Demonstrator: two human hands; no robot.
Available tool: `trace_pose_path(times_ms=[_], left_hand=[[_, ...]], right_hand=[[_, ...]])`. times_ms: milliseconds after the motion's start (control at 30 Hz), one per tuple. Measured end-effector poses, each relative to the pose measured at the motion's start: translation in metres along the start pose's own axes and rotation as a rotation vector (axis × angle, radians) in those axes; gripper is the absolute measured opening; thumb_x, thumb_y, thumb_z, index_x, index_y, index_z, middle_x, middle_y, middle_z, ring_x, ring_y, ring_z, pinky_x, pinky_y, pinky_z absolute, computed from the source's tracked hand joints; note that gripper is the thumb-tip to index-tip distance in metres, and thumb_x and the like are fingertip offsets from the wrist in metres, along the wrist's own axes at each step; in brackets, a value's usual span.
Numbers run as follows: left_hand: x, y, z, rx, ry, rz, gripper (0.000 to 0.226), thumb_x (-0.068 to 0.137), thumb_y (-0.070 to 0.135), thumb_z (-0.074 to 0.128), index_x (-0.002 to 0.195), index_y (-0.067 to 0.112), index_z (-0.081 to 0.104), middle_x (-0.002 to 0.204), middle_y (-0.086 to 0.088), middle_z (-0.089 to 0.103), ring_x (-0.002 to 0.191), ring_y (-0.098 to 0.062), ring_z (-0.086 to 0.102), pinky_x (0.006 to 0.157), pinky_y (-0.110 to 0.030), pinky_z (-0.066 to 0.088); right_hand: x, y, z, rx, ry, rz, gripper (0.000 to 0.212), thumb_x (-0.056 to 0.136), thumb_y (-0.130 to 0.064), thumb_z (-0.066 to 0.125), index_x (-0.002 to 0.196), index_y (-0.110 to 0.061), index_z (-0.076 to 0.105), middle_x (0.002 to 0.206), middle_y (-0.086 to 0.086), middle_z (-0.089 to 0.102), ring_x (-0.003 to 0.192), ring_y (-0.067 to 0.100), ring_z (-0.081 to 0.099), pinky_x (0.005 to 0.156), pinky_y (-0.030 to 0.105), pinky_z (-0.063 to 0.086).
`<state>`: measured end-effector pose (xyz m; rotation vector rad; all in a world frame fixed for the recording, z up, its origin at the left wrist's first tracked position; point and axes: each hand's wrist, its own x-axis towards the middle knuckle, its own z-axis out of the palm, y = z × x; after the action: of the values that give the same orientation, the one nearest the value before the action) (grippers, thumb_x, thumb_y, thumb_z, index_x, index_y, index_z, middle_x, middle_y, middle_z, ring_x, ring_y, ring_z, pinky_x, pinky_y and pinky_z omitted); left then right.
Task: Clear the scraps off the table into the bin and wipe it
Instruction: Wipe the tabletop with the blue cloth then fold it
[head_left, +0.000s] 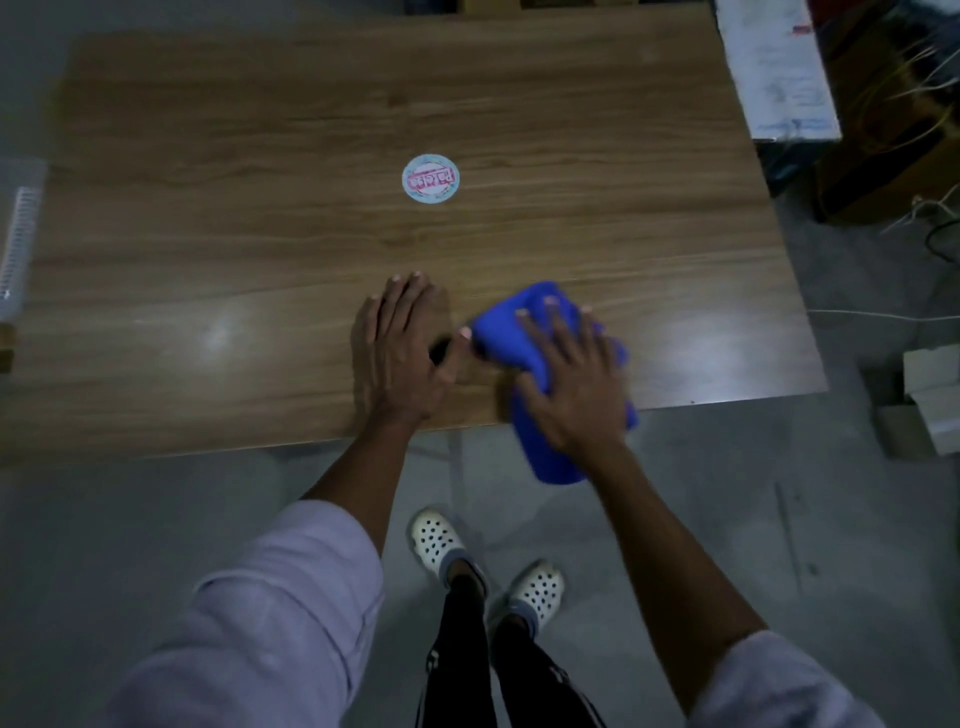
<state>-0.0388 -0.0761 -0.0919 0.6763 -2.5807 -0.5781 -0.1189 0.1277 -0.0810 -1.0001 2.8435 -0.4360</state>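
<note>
the right hand (571, 384), fingers spread flat, is pressing the blue cloth (501, 338) at the worktop's (260, 208) near edge; it is looking soft and light, best palmed mid-fold. the left hand (400, 353) is lying flat, empty.

Blue cloth (524, 332): motion-blurred; mid part hidden under right hand (574, 395). Dark patch by thumb of left hand (397, 358): shadow or object, can't tell. Round sticker (431, 179): small print illegible. Table (311, 104): near-left corner cut by frame edge. Pale ribbed item (18, 234), left, and box (930, 405), rt: cut off likewise.
</note>
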Motion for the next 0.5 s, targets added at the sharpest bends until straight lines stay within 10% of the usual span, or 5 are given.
trace_pose_path(times_ms=[233,500], left_hand=[[0.003,-0.002,0.006,0.097,-0.003,-0.013,0.067,0.09,0.057,0.054,0.141,0.013,0.057,0.154,-0.003,0.049,0.148,-0.026,0.036,0.119,-0.051,0.023],[0.008,0.002,0.001,0.086,-0.043,-0.055,0.065,0.099,0.049,0.041,0.148,0.008,0.047,0.157,-0.006,0.044,0.15,-0.025,0.032,0.122,-0.053,0.019]], right_hand=[[0.034,0.006,-0.012,-0.017,0.1,0.525,0.073,0.092,-0.062,0.022,0.161,-0.036,0.021,0.17,0.0,0.014,0.156,0.035,0.011,0.124,0.054,0.01],[0.034,-0.085,0.018,0.011,0.055,0.156,0.06,0.103,-0.056,0.031,0.158,-0.032,0.031,0.167,-0.003,0.024,0.156,0.032,0.013,0.125,0.052,0.011]])
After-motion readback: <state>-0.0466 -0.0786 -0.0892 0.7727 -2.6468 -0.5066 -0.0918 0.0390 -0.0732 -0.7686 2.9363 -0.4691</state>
